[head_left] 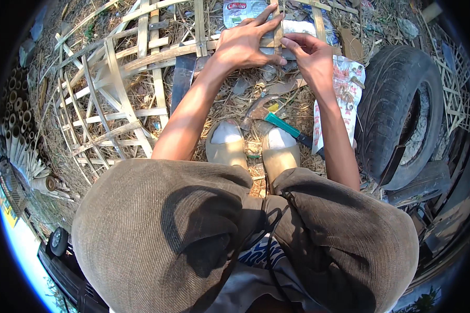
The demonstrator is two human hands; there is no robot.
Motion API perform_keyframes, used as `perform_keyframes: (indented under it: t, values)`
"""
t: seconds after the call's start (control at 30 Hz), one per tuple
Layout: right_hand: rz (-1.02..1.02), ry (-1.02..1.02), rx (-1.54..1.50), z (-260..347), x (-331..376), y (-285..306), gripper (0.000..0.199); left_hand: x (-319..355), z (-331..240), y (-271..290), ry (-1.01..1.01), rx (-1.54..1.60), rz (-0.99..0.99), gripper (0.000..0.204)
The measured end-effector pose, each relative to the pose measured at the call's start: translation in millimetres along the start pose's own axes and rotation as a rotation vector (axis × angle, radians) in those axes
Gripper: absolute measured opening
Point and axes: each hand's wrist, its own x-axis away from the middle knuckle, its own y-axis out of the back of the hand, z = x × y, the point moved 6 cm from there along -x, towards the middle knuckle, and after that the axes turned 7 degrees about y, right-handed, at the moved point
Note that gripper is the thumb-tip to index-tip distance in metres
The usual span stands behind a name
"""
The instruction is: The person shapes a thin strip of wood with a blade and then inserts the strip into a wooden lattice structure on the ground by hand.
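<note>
A lattice of pale split-bamboo strips lies on the ground at the far side and to the left. My left hand rests over its strips with fingers and thumb spread, beside an upright bamboo strip. On that strip's right side is my right hand, its thumb and forefinger pinched close together. Whatever they hold, if anything, is too small to make out. A hammer-like tool with a green and black handle and a curved rusty head lies near my feet.
A white printed sheet with small brownish bits on it lies under my right forearm. An old tyre stands to the right. A dark flat bar lies by my left forearm. Bamboo poles are stacked at far left.
</note>
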Motion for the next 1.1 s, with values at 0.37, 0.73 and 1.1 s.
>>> perform_keyframes:
  t: [0.37,0.73,1.1]
  values:
    - [-0.049,0.05,0.104,-14.0,-0.4,-7.4,0.02,-1.5,7.0,-5.9,0.041,0.047,0.033,0.081]
    - [0.109,0.151,0.187,-4.7,-3.2,-17.8,0.033,-1.7,17.2,-4.3,-0.012,0.24,-0.04,0.041]
    - [0.064,0.275,0.396,0.1,-1.0,-18.6,0.037,1.6,8.7,-3.0,0.06,0.057,-0.145,0.046]
